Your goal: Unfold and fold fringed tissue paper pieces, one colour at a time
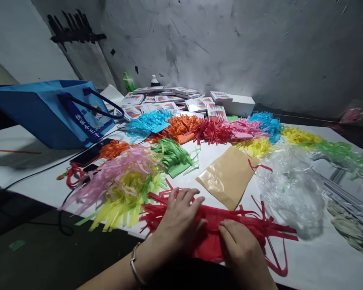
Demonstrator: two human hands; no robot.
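both hands rest on the red fringed tissue paper (218, 233) at the near edge of the white table (320, 257). left hand (180, 221) lies flat on its left part, fingers spread and pressing down, a metal bracelet (136, 264) on the wrist. right hand (243, 249) sits just beside it on the folded middle of the red piece, fingers curled down onto the paper; whether it pinches a fold or only presses cannot be told from this view.

judging by how things lie, a good share of the work looks finished: fringed bundles in pink and yellow (117, 185), green (172, 155), orange (181, 127), blue (148, 121) and more red (213, 129) sit in a loose arc across the table, with further yellow and green ones (326, 147) trailing off to the right. the red piece under the hands appears to be the one in progress, its strips splayed out and not yet gathered like the others.

between the hands and the arc lie a tan envelope-like sheet (228, 177) and a crumpled clear plastic bag (290, 189). small printed boxes (175, 100) stand stacked at the back, and a blue bag (54, 110) lies tipped at the left.
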